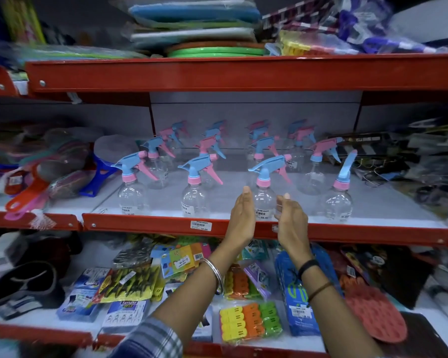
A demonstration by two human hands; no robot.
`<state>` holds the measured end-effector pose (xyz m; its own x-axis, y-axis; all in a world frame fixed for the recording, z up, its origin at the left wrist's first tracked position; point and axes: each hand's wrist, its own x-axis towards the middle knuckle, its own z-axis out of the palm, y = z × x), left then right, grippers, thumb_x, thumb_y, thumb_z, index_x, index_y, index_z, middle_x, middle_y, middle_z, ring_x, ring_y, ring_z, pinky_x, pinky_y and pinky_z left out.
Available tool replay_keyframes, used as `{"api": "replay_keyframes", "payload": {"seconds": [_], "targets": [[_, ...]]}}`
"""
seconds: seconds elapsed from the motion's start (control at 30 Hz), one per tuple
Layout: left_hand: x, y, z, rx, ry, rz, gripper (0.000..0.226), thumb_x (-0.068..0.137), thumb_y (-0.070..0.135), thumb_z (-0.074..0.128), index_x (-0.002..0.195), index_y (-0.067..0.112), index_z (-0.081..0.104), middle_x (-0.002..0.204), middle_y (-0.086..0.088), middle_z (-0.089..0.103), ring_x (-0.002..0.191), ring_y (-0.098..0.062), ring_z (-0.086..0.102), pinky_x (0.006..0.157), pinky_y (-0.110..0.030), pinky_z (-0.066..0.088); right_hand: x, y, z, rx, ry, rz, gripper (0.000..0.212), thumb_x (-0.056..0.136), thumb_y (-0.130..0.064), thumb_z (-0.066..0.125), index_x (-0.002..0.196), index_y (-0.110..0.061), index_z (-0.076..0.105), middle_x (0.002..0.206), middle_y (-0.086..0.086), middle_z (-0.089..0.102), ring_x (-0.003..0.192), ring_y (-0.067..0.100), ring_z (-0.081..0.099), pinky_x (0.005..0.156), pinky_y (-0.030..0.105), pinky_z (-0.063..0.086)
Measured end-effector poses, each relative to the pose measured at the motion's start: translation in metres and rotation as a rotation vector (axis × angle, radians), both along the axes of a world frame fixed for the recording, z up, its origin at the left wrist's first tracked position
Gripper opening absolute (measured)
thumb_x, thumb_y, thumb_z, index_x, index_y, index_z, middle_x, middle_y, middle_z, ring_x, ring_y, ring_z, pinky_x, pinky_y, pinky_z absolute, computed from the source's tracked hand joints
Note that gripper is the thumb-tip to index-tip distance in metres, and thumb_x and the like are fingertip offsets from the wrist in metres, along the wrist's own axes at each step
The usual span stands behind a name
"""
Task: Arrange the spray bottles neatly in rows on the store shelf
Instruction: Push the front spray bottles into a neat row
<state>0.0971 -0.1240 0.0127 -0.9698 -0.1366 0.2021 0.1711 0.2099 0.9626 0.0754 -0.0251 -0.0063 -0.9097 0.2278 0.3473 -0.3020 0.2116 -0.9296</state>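
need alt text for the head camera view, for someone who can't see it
Two bare hands, left hand and right hand, flank a clear spray bottle in the front row of a red-edged store shelf, palms open and facing each other. More clear bottles with pink and blue trigger heads stand in rows behind; packaged clips lie below.

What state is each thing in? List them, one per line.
Third front bottle: upright, between both hands, not clearly gripped.
Left hand: open, flat beside the bottle.
Right hand: open, fingers curled near the bottle.
Rightmost front bottle: upright, nozzle turned away from the others.
Other bottles: upright, in rows.
Shelf: stocked.
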Motion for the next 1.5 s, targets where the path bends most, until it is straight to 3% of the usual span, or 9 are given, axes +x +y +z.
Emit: {"api": "replay_keyframes", "payload": {"seconds": [0.33, 0.57, 0.77, 0.9, 1.07, 1.17, 1.23, 1.37, 1.5], "targets": [[-0.002, 0.005, -0.002, -0.025, 0.026, 0.029, 0.067, 0.092, 0.056, 0.01, 0.145, 0.019, 0.026, 0.156, 0.001, 0.024, 0.142, -0.012, 0.02, 0.11, -0.023, 0.011, 0.002, 0.006, -0.005, 0.02, 0.078, -0.029, 0.055, 0.086, -0.063, 0.021, 0.08, -0.023, 0.059, 0.09, 0.011, 0.064, 0.089, 0.028, 0.061, 0.08, 0.056, 0.051], [0.023, 0.048, -0.024, -0.059, 0.457, 0.13, 0.048, 0.092, 0.046, 0.024, 0.13, 0.02, 0.039, 0.138, 0.001, 0.035, 0.133, -0.004, 0.03, 0.11, -0.012, 0.022, 0.015, 0.058, 0.007, -0.079, 0.394, -0.278, 0.042, 0.093, -0.041, 0.026, 0.096, -0.018, 0.062, 0.097, 0.007, 0.061, 0.091, 0.025, 0.058, 0.079, 0.047, 0.048], [0.016, 0.102, -0.007, -0.102, 0.2, -0.201, 0.045, 0.1, 0.035, 0.019, 0.135, 0.015, 0.038, 0.13, 0.013, 0.033, 0.122, 0.004, 0.029, 0.105, -0.012, 0.019, -0.017, 0.123, 0.006, -0.035, 0.233, -0.303, 0.055, 0.095, -0.043, 0.022, 0.124, -0.005, 0.05, 0.125, 0.019, 0.05, 0.114, 0.02, 0.046, 0.09, 0.017, 0.028], [0.004, 0.128, -0.001, -0.102, 0.02, -0.276, 0.061, 0.095, 0.05, 0.01, 0.145, 0.017, 0.022, 0.151, 0.011, 0.02, 0.137, -0.001, 0.017, 0.115, -0.023, 0.009, -0.025, 0.14, 0.007, -0.01, -0.035, -0.096, 0.063, 0.096, -0.051, 0.017, 0.127, -0.01, 0.053, 0.12, 0.009, 0.057, 0.111, 0.02, 0.05, 0.098, 0.033, 0.035], [0.004, 0.141, 0.003, -0.079, -0.022, -0.246, 0.072, 0.09, 0.059, 0.008, 0.146, 0.017, 0.02, 0.157, -0.001, 0.02, 0.144, -0.011, 0.017, 0.119, -0.032, 0.01, -0.018, 0.144, 0.007, -0.048, -0.043, -0.119, 0.076, 0.086, -0.064, 0.017, 0.116, -0.011, 0.062, 0.121, 0.017, 0.063, 0.111, 0.03, 0.058, 0.101, 0.049, 0.042], [0.003, 0.14, 0.005, -0.046, -0.024, -0.249, 0.094, 0.073, 0.076, 0.006, 0.146, 0.019, 0.022, 0.157, 0.0, 0.021, 0.144, -0.011, 0.018, 0.12, -0.033, 0.011, -0.009, 0.142, 0.008, -0.048, -0.003, -0.139, 0.069, 0.092, -0.054, 0.018, 0.099, -0.001, 0.062, 0.11, 0.026, 0.065, 0.103, 0.039, 0.059, 0.095, 0.056, 0.044], [0.0, 0.139, 0.006, -0.042, -0.017, -0.251, 0.094, 0.074, 0.077, 0.005, 0.147, 0.02, 0.021, 0.157, 0.001, 0.02, 0.144, -0.011, 0.017, 0.12, -0.034, 0.01, -0.005, 0.14, 0.007, -0.036, 0.015, -0.155, 0.066, 0.094, -0.051, 0.018, 0.092, -0.003, 0.062, 0.097, 0.022, 0.066, 0.095, 0.037, 0.061, 0.093, 0.055, 0.046], [-0.005, 0.138, 0.01, -0.033, -0.017, -0.219, 0.085, 0.08, 0.073, 0.004, 0.146, 0.022, 0.022, 0.157, 0.0, 0.022, 0.144, -0.014, 0.019, 0.119, -0.036, 0.011, -0.002, 0.135, 0.008, -0.015, 0.045, -0.179, 0.047, 0.095, -0.05, 0.018, 0.078, -0.033, 0.058, 0.086, 0.004, 0.061, 0.09, 0.028, 0.061, 0.09, 0.049, 0.048], [-0.01, 0.136, 0.011, -0.03, -0.036, -0.223, 0.075, 0.087, 0.064, 0.005, 0.145, 0.021, 0.025, 0.154, -0.002, 0.028, 0.142, -0.016, 0.024, 0.114, -0.028, 0.014, -0.002, 0.134, 0.005, -0.026, 0.058, -0.204, 0.056, 0.093, -0.052, 0.018, 0.088, -0.018, 0.061, 0.091, 0.005, 0.064, 0.094, 0.027, 0.06, 0.089, 0.047, 0.047]]}}
